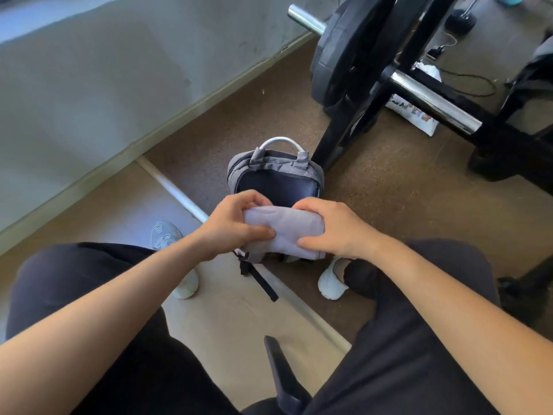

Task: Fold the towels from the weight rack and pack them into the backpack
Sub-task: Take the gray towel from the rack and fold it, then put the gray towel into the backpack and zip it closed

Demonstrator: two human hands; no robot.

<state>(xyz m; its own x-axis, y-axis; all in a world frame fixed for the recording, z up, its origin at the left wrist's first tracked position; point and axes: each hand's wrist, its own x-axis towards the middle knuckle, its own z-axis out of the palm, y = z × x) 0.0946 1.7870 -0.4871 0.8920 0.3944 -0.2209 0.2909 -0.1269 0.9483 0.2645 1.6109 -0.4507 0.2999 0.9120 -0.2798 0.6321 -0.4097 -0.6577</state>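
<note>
A folded pale grey towel (285, 232) is held between both hands just above the grey backpack (273, 175), which stands on the floor between my feet with its dark top opening facing up. My left hand (232, 226) grips the towel's left end, thumb on top. My right hand (329, 227) grips the right end, fingers curled over the far edge. The backpack's lower part is hidden behind the towel and hands. The black weight rack (368, 85) stands beyond at the upper right.
Weight plates (338, 55) and chrome bars (434, 103) sit on the rack. A grey wall (104, 85) runs along the left. My white shoes (332, 280) flank the backpack; a black strap (260, 280) trails on the floor. A black seat edge (281, 375) is between my knees.
</note>
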